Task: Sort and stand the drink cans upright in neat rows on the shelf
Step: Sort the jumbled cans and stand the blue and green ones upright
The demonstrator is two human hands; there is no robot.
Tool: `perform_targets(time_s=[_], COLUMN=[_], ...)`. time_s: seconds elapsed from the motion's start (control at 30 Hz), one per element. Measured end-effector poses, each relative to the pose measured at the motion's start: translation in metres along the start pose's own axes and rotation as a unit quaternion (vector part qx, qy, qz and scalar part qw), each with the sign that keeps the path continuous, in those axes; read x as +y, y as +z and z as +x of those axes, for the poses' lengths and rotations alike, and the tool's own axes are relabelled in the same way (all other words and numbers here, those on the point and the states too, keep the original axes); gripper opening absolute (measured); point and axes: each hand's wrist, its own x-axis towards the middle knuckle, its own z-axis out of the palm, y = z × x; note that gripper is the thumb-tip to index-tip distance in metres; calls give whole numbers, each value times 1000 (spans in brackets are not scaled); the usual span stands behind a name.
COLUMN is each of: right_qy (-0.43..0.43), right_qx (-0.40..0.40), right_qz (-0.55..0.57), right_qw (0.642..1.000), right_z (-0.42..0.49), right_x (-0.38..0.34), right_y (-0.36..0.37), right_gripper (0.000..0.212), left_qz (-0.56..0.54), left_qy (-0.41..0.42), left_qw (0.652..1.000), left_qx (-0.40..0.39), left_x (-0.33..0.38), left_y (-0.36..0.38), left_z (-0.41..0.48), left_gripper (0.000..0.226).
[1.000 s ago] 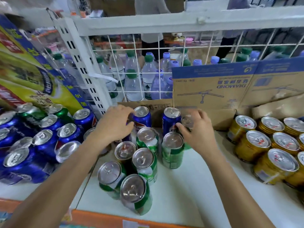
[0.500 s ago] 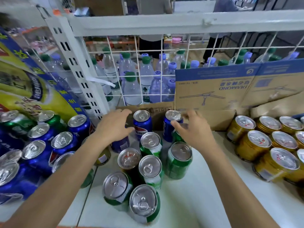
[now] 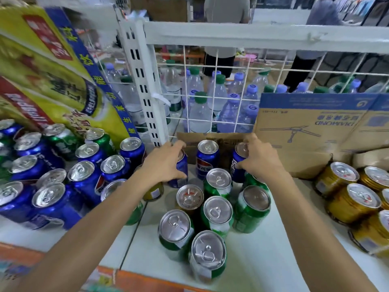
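Evidently, a far row of blue cans is being squared up against the cardboard [image 3: 221, 137]. The left blue can [image 3: 183, 165] is gripped by the left hand [image 3: 165, 163], fingers curled round it, and the right blue can [image 3: 235, 158] likewise by the right hand [image 3: 262, 163]. Green cans [image 3: 217, 209] are stood upright nearer on the shelf [image 3: 263, 260].

One head-worn wide-angle camera looks forward and steeply down, facing the wire grid [image 3: 216, 65] nearly square-on from close range. Both forearms enter from the bottom edge; mid-frame, just in front of the grid, the left hand [image 3: 164, 165] grips one blue can [image 3: 182, 167] and the right hand [image 3: 261, 163] another blue can [image 3: 235, 159]. The white shelf [image 3: 273, 260] below the grid fills the lower half, while left of the grid the picture seems smeared, so framing there is hard to judge.
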Motion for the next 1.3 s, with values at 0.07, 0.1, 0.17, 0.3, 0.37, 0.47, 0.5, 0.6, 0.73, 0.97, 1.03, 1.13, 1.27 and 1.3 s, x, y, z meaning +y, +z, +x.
perform_targets(time_s=[0.07,0.1,0.17,0.3,0.37,0.47,0.5,0.6,0.73,0.97,1.03,1.13,1.27,1.3], right_qy=[-33,-54,-99,-190,-214,-260,-276,-322,-375,-399,-394,-400,-398,-393], right_qx=[53,78,114,147,131,103,96,63,51,19,1,-28,-42,-42], right_qz=[3,9,31,109,153,195,202,217,216,188,175,142,62,35], right_qw=[998,995,988,964,956,940,935,919,900,897,902,905,914,918], right_z=[-12,-18,-30,-58,-65,-69,-70,-72,-65,-34,-28,-21,-12,-10], right_x=[-11,-18,-33,-69,-90,-124,-136,-172,-225,-306,-325,-345,-358,-361], right_y=[-9,-16,-29,-40,-37,-25,-20,-5,22,81,95,117,143,148], right_gripper=[56,55,59,66,70,72,73,79,73,70,71,69,70,71], left_qz=[-30,-51,-102,-175,-188,-188,-183,-168,-152,-120,-122,-96,-90,-102], left_qy=[-13,-16,-9,4,2,-2,-5,-34,-109,-204,-220,-210,-258,-269], left_qw=[998,996,987,954,941,926,923,914,900,855,848,858,880,883], left_qx=[44,70,127,242,283,326,338,368,393,462,467,459,390,371], left_x=[0,0,-2,-17,-27,-50,-59,-94,-147,-211,-229,-254,-277,-281], left_y=[-5,-12,-27,-53,-64,-76,-79,-82,-80,-69,-71,-69,-56,-52], left_z=[-9,-15,-29,-64,-82,-109,-117,-139,-156,-183,-191,-198,-199,-198], left_gripper=[91,88,78,74,78,81,81,79,76,78,79,82,83,82])
